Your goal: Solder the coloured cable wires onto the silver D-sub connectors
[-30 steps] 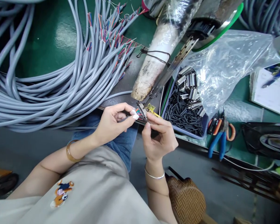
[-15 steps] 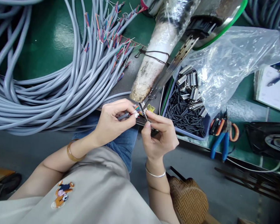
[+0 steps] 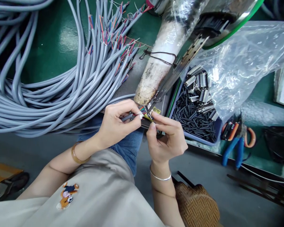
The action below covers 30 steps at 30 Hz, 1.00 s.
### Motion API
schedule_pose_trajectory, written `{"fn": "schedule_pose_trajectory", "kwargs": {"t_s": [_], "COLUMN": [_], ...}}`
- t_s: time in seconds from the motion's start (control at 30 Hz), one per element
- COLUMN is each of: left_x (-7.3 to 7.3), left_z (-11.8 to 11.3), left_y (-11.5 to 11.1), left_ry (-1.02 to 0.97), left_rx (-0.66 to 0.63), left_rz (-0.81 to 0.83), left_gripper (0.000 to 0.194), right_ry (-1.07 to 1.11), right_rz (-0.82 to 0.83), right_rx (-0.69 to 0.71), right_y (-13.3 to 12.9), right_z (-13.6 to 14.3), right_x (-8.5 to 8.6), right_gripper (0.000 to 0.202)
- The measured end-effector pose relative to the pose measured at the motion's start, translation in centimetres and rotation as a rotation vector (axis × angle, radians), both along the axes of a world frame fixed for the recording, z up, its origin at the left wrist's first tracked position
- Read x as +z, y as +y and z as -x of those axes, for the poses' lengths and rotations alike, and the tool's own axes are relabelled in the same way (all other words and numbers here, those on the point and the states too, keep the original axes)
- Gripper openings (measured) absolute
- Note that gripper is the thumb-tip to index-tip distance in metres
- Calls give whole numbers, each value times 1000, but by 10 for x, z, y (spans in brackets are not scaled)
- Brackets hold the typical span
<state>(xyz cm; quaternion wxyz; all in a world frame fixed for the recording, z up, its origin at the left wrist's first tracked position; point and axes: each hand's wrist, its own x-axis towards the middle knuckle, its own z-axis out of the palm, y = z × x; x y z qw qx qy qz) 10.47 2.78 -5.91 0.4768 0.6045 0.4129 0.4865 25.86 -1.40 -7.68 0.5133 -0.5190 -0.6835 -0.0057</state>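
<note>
Where a large bundle of grey cables (image 3: 68, 101) spreads left of the metal connector (image 3: 149, 110), many of its stripped ends show coloured strands. Just left of the connector, the left hand (image 3: 121, 121) pinches the coloured wires (image 3: 144, 110) of one grey cable (image 3: 127, 117) between thumb and fingertips. Above the connector, a white wrapped tube (image 3: 156, 67) slants down to a scorched end, beside a metal soldering iron (image 3: 177, 71). At the connector's lower right, the right hand (image 3: 167, 137) grips its edge between thumb and forefinger. Farther right of the connector, a blue tray (image 3: 203, 141) holds black sleeves (image 3: 191, 118) and more connectors (image 3: 201, 85), with blue-handled pliers (image 3: 234, 148) beyond it.
</note>
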Motion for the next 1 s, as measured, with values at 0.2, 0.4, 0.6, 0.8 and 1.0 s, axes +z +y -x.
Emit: {"fn": "schedule_pose_trajectory", "kwargs": {"t_s": [0.2, 0.4, 0.6, 0.8, 1.0], "left_x": [4, 0, 2, 2, -4], "left_z": [1, 3, 7, 6, 2], "left_y": [0, 0, -5, -8, -10], "left_ry": [11, 27, 28, -83, -69], "left_rx": [4, -40, -122, -67, 38], "left_rz": [6, 96, 200, 339, 269], "left_gripper": [12, 9, 8, 15, 13], "right_ry": [-121, -185, -85, 64, -9], "right_rz": [-63, -93, -41, 87, 47], "right_rx": [-43, 11, -37, -12, -18], "right_y": [0, -4, -7, -8, -7], "right_z": [0, -4, -3, 3, 6], "right_x": [3, -6, -5, -1, 0], "right_gripper": [18, 17, 21, 19, 20]}}
